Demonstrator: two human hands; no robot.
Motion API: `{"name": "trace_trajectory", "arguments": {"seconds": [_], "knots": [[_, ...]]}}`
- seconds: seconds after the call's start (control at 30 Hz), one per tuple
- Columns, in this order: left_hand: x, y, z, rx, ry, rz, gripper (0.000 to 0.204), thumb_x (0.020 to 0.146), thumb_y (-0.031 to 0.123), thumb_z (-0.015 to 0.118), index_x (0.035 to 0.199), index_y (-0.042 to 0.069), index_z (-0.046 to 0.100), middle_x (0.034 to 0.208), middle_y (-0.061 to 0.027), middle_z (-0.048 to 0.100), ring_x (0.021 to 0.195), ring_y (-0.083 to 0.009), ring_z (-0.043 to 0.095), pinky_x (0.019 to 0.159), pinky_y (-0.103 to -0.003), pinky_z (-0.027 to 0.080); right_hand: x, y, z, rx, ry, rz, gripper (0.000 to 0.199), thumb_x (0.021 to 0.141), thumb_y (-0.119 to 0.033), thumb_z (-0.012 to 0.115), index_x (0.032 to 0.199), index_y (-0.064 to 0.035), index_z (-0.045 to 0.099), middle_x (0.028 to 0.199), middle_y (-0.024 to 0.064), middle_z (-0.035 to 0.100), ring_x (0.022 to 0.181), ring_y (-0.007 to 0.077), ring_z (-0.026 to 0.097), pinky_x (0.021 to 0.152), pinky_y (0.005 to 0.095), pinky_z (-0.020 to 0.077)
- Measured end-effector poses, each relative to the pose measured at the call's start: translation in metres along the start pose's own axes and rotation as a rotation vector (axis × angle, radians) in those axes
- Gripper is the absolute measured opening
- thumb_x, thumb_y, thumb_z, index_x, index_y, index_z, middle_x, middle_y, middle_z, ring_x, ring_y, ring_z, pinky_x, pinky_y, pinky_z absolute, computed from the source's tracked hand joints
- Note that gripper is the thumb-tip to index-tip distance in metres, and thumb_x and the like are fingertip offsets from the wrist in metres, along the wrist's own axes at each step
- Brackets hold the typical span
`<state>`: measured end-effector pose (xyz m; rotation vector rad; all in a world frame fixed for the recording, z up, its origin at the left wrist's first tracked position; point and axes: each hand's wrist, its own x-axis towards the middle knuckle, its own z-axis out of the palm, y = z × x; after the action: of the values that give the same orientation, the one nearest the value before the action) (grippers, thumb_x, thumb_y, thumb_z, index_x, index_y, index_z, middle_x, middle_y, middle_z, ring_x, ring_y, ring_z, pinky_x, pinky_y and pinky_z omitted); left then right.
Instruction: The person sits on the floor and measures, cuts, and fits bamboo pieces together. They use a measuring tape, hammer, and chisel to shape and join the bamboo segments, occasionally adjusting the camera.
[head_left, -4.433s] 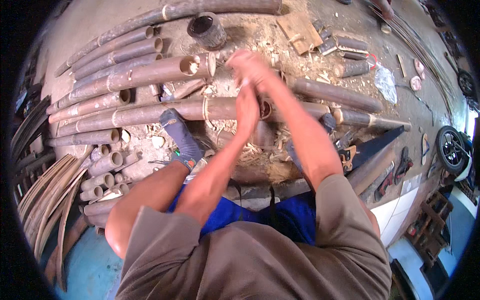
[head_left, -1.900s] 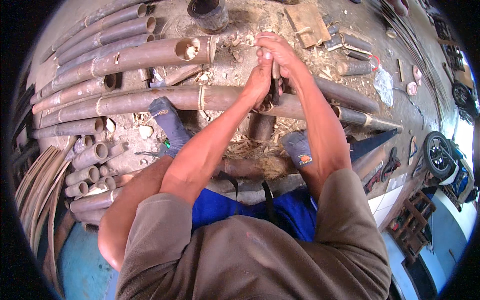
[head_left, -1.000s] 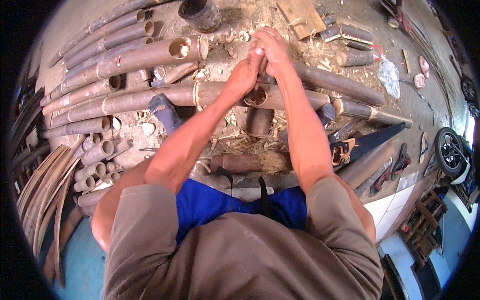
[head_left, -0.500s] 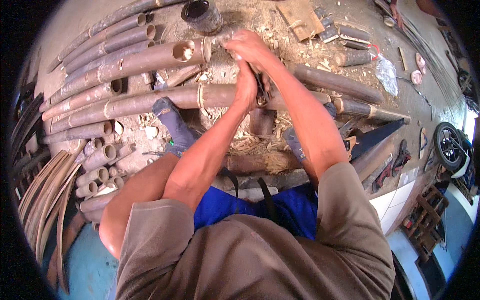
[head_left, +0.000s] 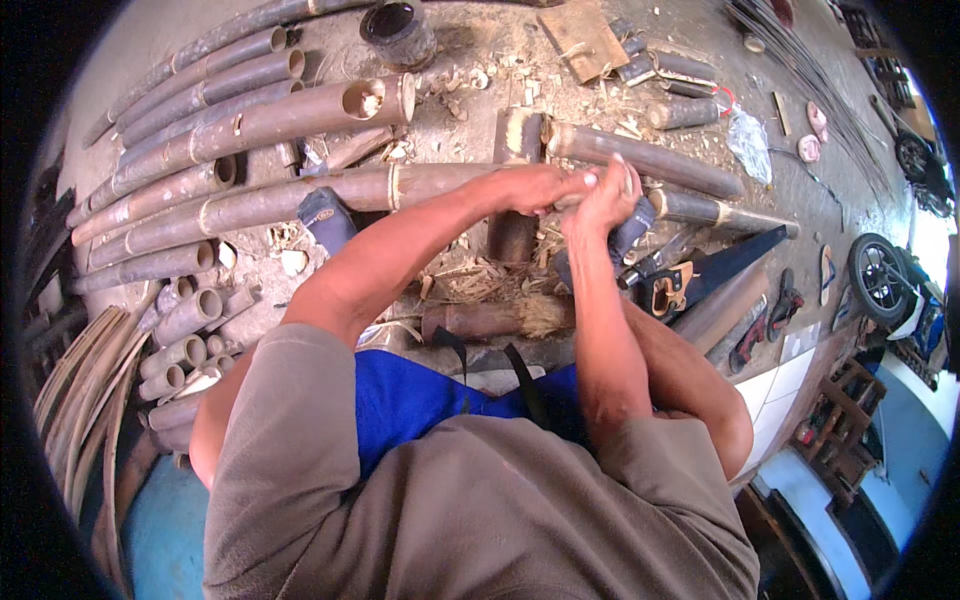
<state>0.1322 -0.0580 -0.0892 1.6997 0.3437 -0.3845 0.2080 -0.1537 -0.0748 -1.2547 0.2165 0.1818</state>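
A long brown bamboo pole lies across in front of me, over a short upright-running bamboo piece. My left hand is at the pole's right part, fingers curled. Beside it, touching or nearly so, is my right hand, with its fingers bent and pointing upward. Whatever the two hands grip between them is hidden by the fingers. My feet in dark footwear rest on either side. Past my hands lies a shorter bamboo length.
A handsaw lies right of my right foot. At left are several bamboo poles, cut tubes and split strips. A dark bucket stands at the back. Wood chips cover the floor near a wooden board.
Both hands have come nearer and to the right, away from the spot above the pole. The dark tool seen between them earlier no longer shows. The crossing bamboo piece is now more exposed.
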Motion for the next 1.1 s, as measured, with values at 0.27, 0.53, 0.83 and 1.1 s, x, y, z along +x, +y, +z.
{"name": "trace_trajectory", "arguments": {"seconds": [0.27, 0.53, 0.83, 1.1], "knots": [[-0.034, -0.003, -0.04, -0.316, 0.592, -0.199, 0.088, 0.099, 0.078, 0.035, 0.084, -0.003, 0.066, 0.068, -0.0086, 0.062, 0.059, -0.0189, 0.062, 0.059, -0.035, 0.051, 0.038, 0.029, 0.11, -0.182, -0.799, 0.651, 0.034, 0.091, -0.016, 0.072, 0.119, -0.0036, 0.056, 0.076, 0.0101, 0.059, 0.061, 0.0186, 0.06, 0.053, 0.035, 0.0544], [-0.062, -0.008, 0.035, -0.469, 1.394, -0.097, 0.077, 0.11, 0.058, 0.028, 0.121, -0.011, 0.059, 0.105, -0.0234, 0.067, 0.104, -0.0309, 0.064, 0.097, -0.043, 0.047, -0.048, 0.043, 0.156, -0.537, -1.631, 0.75, 0.037, 0.084, -0.02, 0.082, 0.112, -0.0076, 0.063, 0.074, 0.0004, 0.06, 0.058, 0.0116, 0.058, 0.048, 0.0268, 0.0493], [-0.055, -0.006, 0.059, -0.747, 1.25, -0.098, 0.08, 0.107, 0.065, 0.019, 0.121, -0.007, 0.051, 0.111, -0.0274, 0.06, 0.109, -0.0344, 0.059, 0.101, -0.047, 0.044, -0.045, 0.011, 0.136, -1.018, -1.479, 0.129, 0.038, 0.083, -0.025, 0.082, 0.115, -0.0097, 0.071, 0.094, 0.0095, 0.073, 0.074, 0.0167, 0.068, 0.065, 0.0302, 0.0591], [-0.037, 0.103, -0.042, 0.184, 0.322, -0.05, 0.107, 0.094, 0.087, 0.013, 0.085, -0.001, 0.074, 0.082, -0.0215, 0.071, 0.086, -0.036, 0.065, 0.086, -0.053, 0.049, -0.018, -0.183, 0.026, -1.92, -1.234, -0.848, 0.042, 0.089, -0.041, 0.067, 0.11, -0.0052, 0.07, 0.095, 0.023, 0.073, 0.09, 0.0401, 0.072, 0.081, 0.0504, 0.0569]]}}
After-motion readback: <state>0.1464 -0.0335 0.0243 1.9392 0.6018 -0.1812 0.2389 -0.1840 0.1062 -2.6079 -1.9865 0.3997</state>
